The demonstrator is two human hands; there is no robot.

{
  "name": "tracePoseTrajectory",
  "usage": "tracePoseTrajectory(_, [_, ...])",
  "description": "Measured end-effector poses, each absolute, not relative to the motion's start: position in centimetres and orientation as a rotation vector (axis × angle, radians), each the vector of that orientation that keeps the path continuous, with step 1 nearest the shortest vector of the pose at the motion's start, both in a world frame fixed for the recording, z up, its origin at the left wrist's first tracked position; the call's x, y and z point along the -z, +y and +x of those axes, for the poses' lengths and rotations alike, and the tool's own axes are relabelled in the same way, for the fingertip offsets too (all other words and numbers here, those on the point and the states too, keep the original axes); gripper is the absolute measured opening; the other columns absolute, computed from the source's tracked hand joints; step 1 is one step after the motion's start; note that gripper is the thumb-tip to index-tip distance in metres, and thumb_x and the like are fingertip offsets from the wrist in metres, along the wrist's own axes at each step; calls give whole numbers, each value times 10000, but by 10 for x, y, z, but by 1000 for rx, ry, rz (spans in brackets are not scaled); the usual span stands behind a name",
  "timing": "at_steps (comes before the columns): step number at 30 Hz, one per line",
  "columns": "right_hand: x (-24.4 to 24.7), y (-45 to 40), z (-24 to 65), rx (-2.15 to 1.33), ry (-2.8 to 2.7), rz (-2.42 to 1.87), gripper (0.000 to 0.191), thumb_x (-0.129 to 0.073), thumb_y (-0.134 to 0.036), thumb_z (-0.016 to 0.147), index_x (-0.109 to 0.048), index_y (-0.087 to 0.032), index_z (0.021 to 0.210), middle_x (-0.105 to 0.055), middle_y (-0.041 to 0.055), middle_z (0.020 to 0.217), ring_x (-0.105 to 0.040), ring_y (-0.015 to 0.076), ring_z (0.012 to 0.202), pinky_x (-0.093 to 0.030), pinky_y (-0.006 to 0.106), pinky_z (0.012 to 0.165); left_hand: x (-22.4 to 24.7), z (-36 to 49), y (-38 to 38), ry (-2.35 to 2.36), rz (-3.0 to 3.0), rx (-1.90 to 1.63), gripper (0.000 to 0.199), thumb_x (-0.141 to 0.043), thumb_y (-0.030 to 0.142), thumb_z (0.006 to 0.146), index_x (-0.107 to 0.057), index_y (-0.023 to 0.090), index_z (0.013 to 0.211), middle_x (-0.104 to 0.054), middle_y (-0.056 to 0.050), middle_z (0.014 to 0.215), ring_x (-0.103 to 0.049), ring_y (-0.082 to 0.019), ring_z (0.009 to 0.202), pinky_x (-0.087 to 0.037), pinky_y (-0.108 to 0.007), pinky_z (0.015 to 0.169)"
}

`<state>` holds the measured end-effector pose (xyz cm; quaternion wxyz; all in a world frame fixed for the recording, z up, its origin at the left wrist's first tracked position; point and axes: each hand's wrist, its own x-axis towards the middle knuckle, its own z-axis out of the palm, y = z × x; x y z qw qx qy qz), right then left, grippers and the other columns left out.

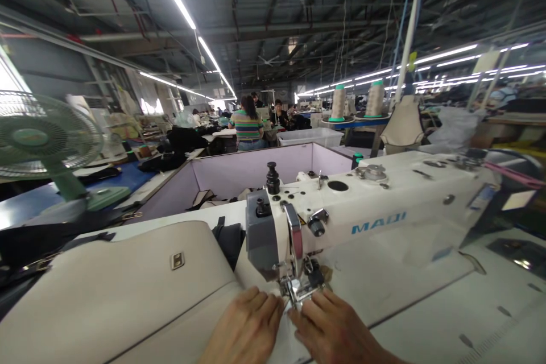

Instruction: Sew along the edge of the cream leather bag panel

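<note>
Both hands lie flat on the work at the needle end of a white sewing machine [362, 210]. The left hand [247, 327] rests palm down, fingers together and stretched forward, fingertips just short of the presser foot [298, 290]. The right hand [330, 327] lies beside it, likewise flat with its fingers extended, its index finger reaching in toward the same foot from the other side. Neither hand grips anything — both press down on the pale material under them, and the two hands nearly touch at the fingertips.

The thing worked on is a cream bag panel [115, 290], a broad, smooth piece with a small metal clasp [177, 260] on it. Most of it spreads away to the left of the left hand; only its near edge runs under the palms toward the foot. Its long axis lies roughly left to right across the table, so the bulk sits outboard of the left hand, while the right hand has only a narrow strip under it. The foot stands straight ahead of both sets of fingertips, slightly nearer the right index finger. Whether the needle is down in the material cannot be told — the foot and fingers hide it.

Beyond the hands, a dark strap [228, 239] lies behind the panel, and a green fan [42, 142] stands far off to the left.
</note>
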<state>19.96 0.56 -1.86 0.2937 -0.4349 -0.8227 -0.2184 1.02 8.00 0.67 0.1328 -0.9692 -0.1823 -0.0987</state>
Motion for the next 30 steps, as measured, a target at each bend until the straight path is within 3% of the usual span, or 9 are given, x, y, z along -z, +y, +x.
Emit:
tracePoseTrajectory(15, [24, 4, 200, 495, -2238, -1228, 164, -653, -60, 780, -586, -167, 883, -540, -5, 768, -498, 198, 703, -309, 353, 613, -4, 15, 79, -497, -2620, 414, 237, -689, 51, 697, -616, 166, 891, -622, 14, 817, -544, -199, 689, -407, -345, 651])
tracePoseTrajectory(20, [27, 4, 202, 478, -2237, -1244, 228, -647, -49, 778, -598, -166, 968, -560, -2, 804, -521, 204, 730, -325, 358, 634, -2, 16, 82, -503, -2596, 362, 250, -647, 61, 738, -614, 147, 971, -632, -10, 890, -563, -207, 762, -423, -346, 725])
tracePoseTrajectory(30, [27, 3, 199, 428, -2225, -1254, 214, -625, -49, 796, -599, -164, 974, -562, 2, 821, -517, 201, 722, -339, 354, 638, -4, 15, 82, -472, -2615, 328, 231, -684, 78, 750, -610, 130, 963, -628, -15, 908, -551, -208, 766, -430, -342, 705])
